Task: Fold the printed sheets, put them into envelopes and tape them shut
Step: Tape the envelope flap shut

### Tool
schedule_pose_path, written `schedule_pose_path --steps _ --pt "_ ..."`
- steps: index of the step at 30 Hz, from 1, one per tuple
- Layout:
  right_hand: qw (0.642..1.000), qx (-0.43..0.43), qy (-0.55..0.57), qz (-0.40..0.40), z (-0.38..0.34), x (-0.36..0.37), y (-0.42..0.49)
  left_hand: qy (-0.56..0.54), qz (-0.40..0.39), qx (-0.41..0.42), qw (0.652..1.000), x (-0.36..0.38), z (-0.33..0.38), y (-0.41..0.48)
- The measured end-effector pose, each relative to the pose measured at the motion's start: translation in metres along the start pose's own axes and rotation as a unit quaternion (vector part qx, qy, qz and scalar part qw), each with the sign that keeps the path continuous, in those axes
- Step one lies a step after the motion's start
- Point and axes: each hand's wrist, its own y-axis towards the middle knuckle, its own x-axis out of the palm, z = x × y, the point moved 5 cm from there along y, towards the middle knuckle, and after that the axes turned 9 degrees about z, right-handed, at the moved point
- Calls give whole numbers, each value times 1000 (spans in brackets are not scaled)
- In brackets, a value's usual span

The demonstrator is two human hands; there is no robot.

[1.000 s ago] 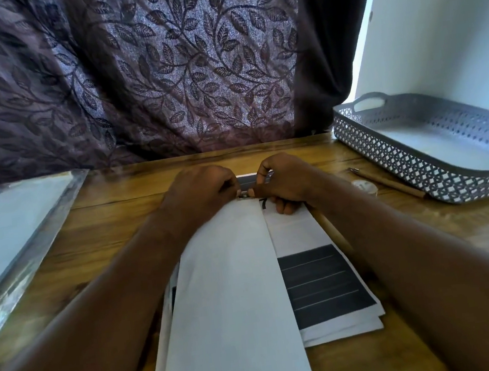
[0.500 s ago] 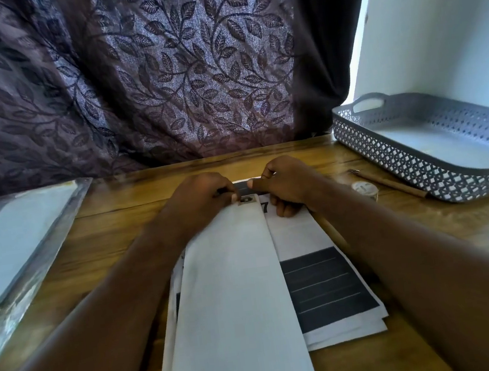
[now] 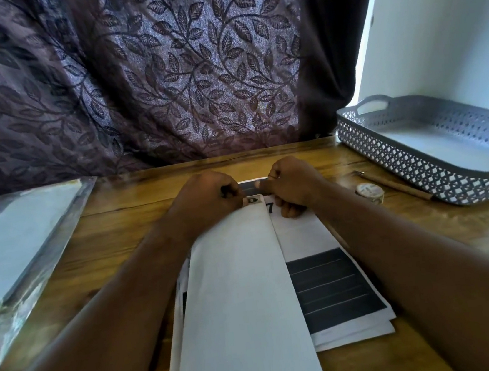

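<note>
Step in hand: folding the top printed sheet (image 3: 242, 302) lengthwise; its left part is turned over to the right, blank back upward, and it lies on the stack of printed sheets (image 3: 339, 290) directly beneath my forearms. My left hand (image 3: 208, 199) is curled at the far end of the turned flap, fingertips pinching its corner; my right hand (image 3: 291, 185), just beside it, is curled likewise and pinches the far edge of the paper, thumb towards the left hand. The two hands are almost touching; between them a strip of dark print shows. I judge the fold to be at the aligning stage, not yet creased.

Next move, as I judge it: match the far corners exactly, then press the crease down its length towards me; a slip of either pinch would skew the fold, and the loose sheets below could shift with it.

Supplies: a clear packet (image 3: 13, 241), probably of envelopes, lies well out from my left hand; a small roll of tape (image 3: 367, 190) lies near my right hand, beside my forearm, with a thin brown stick (image 3: 403, 187) just beyond it; a grey lattice basket (image 3: 403, 162) stands further out on that side.

Surface and room: a wooden table (image 3: 134, 199) with visible grain; beyond both hands hangs a dark curtain (image 3: 161, 72) with a leaf pattern; beyond the right hand, a pale wall (image 3: 448, 21).
</note>
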Motion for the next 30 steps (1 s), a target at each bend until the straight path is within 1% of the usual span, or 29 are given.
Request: schedule_pose_path --steps 3,5,8,11,14,16,19,21,23,25,26,28,30 --pt "1000 -15 -8 -24 -1 1 -2 5 2 7 1000 0 0 1" --pt "999 -7 -7 -36 -1 0 -3 1 -4 2 1000 1 0 1" --pt "998 11 25 -51 -1 -3 -5 -5 -8 -14 1000 1 -1 1" --pt "998 15 28 -49 1 -5 -7 -34 -21 -26 999 0 -2 1" --pt "998 26 40 -29 3 -7 -8 -45 -32 -27 998 0 -1 1" --pt "997 42 56 -24 3 -8 -10 -55 -22 -64 996 1 -5 -2" --pt "996 54 72 -20 4 -9 -12 -102 23 -130 986 0 -12 -10" --pt "995 57 79 -17 5 -10 -13 -129 48 -138 981 -6 -9 -14" --pt "995 57 85 -15 7 -12 -14 -97 61 -136 984 -12 -8 -14" --pt "994 58 87 -16 7 -13 -17 -3 47 -140 989 -20 -8 -17" --pt "994 54 92 -17 6 -15 -18 48 29 -141 988 -25 -7 -19" --pt "993 42 105 -22 7 -15 -22 139 -36 -137 980 -26 -9 -27" --pt "993 23 114 -29 8 -16 -24 195 -69 -125 970 -27 -6 -33"
